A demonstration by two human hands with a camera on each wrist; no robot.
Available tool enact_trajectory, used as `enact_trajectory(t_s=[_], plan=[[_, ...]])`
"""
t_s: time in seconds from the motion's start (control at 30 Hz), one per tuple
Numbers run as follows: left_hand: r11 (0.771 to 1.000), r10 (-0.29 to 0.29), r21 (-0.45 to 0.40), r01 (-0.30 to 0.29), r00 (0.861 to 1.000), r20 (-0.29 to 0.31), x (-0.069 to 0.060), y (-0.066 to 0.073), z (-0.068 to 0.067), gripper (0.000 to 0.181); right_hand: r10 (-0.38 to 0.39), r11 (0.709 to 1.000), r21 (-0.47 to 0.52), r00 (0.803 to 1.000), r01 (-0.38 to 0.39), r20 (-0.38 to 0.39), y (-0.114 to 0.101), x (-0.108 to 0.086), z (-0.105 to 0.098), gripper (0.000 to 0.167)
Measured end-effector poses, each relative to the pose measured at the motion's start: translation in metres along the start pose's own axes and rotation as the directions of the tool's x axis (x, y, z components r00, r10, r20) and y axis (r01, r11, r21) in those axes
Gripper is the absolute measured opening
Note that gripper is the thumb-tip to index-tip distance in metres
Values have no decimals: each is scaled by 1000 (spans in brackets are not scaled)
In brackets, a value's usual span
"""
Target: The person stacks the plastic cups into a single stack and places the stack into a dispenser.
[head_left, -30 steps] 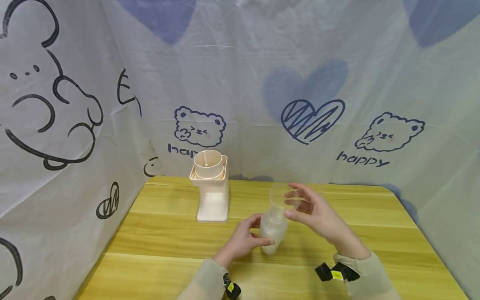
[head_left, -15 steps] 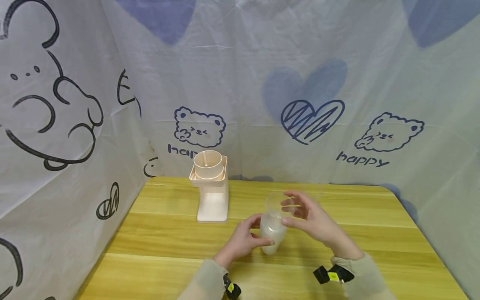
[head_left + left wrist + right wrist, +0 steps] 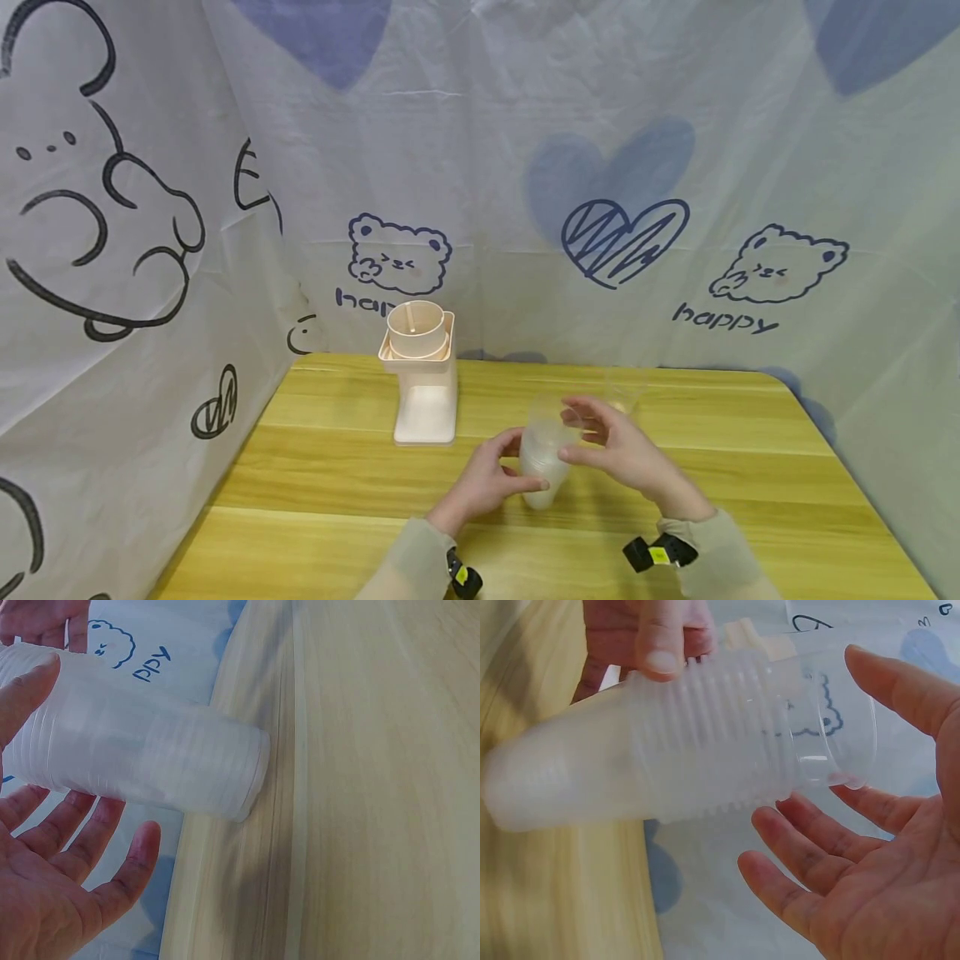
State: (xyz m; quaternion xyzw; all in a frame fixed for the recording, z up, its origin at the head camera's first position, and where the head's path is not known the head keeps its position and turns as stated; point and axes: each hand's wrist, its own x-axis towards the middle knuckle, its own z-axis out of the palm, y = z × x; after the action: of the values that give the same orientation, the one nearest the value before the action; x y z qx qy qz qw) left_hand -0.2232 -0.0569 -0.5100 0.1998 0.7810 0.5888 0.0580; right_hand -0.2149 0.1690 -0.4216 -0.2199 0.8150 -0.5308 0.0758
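Observation:
In front of me a stack of nested clear plastic cups stands a little tilted, its narrow bottoms downward. My left hand grips the stack from the left, thumb on the near side and fingers behind. At the top, one clear plastic cup sits partly inside the stack, its rim sticking out. My right hand holds this cup near its rim between thumb and fingers. In the right wrist view, the right fingers lie along the cup's underside, several fingertips spread apart.
A cream stand with a round open cylinder on top is at the back left of the wooden table. A faint clear object shows behind my right hand. A printed cloth hangs behind and along the sides.
My right hand has moved down and slightly left, lowering the plastic cup into the top of the stack. My left hand has kept its grip in place.

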Motion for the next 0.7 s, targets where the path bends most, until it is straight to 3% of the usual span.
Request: enact_trajectory(t_s=[0.4,0.7], plan=[[1000,1,14,-1,1000,4,0,1,0,66,42,998,39,998,-44,37,12,0,5,71],[1000,4,20,-4,1000,1,0,1,1,67,22,999,36,998,-24,55,16,0,7,69]])
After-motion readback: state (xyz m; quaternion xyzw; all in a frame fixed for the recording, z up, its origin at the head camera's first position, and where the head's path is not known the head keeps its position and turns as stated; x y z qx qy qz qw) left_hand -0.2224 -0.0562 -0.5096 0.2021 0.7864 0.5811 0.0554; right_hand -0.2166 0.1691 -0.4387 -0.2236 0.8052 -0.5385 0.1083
